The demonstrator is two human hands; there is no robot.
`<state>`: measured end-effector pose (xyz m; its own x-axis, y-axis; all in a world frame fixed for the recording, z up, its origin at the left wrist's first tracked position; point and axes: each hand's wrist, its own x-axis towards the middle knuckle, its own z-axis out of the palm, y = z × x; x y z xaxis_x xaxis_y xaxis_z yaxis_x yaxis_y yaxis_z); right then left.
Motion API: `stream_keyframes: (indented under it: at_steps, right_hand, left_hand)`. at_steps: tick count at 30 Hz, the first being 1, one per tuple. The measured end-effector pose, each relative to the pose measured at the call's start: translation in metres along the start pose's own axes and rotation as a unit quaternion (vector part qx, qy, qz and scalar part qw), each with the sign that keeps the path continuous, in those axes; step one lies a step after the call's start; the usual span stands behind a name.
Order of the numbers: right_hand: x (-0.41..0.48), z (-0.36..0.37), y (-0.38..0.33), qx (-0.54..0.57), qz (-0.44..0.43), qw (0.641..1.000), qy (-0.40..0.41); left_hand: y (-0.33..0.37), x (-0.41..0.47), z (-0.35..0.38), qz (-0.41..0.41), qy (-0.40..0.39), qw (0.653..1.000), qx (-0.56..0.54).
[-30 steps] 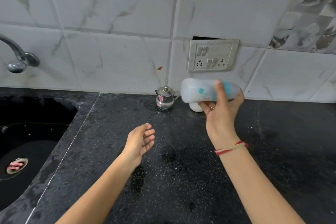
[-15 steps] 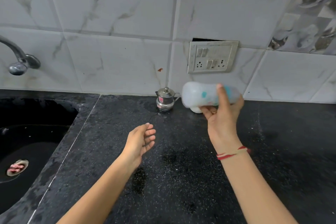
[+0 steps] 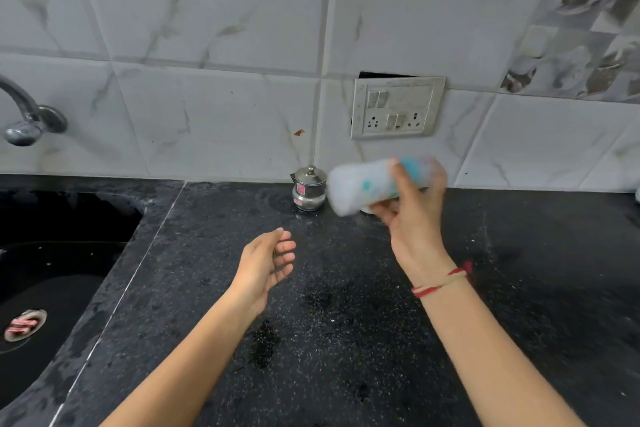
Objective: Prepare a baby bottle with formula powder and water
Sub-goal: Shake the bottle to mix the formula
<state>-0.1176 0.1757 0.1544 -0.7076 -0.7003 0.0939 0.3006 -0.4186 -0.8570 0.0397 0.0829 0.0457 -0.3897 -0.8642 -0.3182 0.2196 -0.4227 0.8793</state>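
Head view: bottle held above countertop, near backsplash.

The sink sits in the left end of the desk, the tap on the wall above it. A lidded pot stands at the desk's back edge. Just right of it my right hand holds the bottle sideways above the desk; my left hand hangs nearer me, further left.

Broad counter right of the sink; small steel pot at the back wall.
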Motion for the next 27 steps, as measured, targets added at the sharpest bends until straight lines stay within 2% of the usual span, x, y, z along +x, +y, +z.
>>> stream_keyframes:
  at_steps: [2,3,6,9,10,13,17,21,23,25,27]
  right_hand:
    - [-0.007,-0.002,0.009,-0.121,0.021,0.987,-0.099]
    - [-0.008,-0.003,0.013,-0.123,0.022,0.987,-0.098]
    - [-0.004,-0.006,0.016,-0.046,0.025,0.998,-0.027]
    - [-0.007,-0.005,0.018,-0.159,0.04,0.979,-0.122]
    - [-0.007,-0.005,0.019,-0.16,0.037,0.979,-0.117]
    - [-0.004,-0.003,0.019,-0.072,0.037,0.996,-0.031]
    - [-0.007,-0.001,0.023,-0.153,0.026,0.986,-0.06]
    - [-0.009,0.0,0.019,-0.164,0.025,0.983,-0.074]
    - [-0.011,-0.001,0.016,-0.168,0.027,0.979,-0.11]
    - [-0.011,-0.004,0.012,-0.179,0.022,0.971,-0.154]
    - [-0.01,-0.006,0.008,-0.19,0.019,0.964,-0.186]
  left_hand:
    - [0.002,-0.003,0.001,0.006,-0.013,1.0,0.001]
    - [0.004,-0.005,0.002,0.014,-0.02,1.0,-0.002]
    - [0.009,-0.014,0.007,0.043,-0.063,0.997,-0.013]
    - [0.016,-0.025,0.014,0.067,-0.135,0.988,0.019]
    - [0.019,-0.027,0.015,0.073,-0.15,0.985,0.031]
    - [0.024,-0.032,0.018,0.076,-0.178,0.98,0.04]
    - [0.022,-0.037,0.019,0.121,-0.228,0.959,0.114]
    - [0.02,-0.039,0.025,0.155,-0.174,0.961,0.148]
    - [0.022,-0.039,0.025,0.129,-0.166,0.973,0.092]
    - [0.023,-0.037,0.021,0.059,-0.187,0.981,-0.004]
    - [0.024,-0.036,0.018,-0.021,-0.215,0.974,-0.075]
